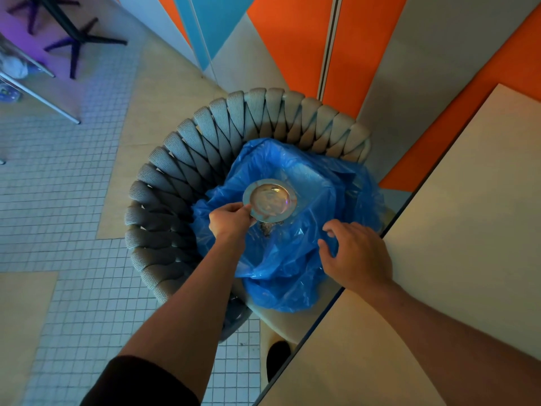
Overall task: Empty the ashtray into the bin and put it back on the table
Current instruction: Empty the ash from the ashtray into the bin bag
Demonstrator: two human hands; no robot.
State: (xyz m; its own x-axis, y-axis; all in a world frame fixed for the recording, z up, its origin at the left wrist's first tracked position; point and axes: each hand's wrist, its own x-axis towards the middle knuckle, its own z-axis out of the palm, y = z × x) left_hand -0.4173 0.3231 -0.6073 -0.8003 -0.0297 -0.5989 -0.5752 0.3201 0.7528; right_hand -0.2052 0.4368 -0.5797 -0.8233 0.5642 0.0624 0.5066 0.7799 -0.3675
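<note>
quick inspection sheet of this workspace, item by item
surface: pale table at right, its visible top bare; tiled floor at left
job's things: round metal ashtray held over the blue bin bag, tipped toward the camera; grey ash lies on the plastic below its rim
clutter: nothing seen on the table
grippers: left hand pinches the ashtray's rim; right hand open, fingers spread, on the bag's edge
cables: nothing seen
surroundings: woven grey chair holds the bag; orange, blue and grey wall panels; dark table base far left
</note>
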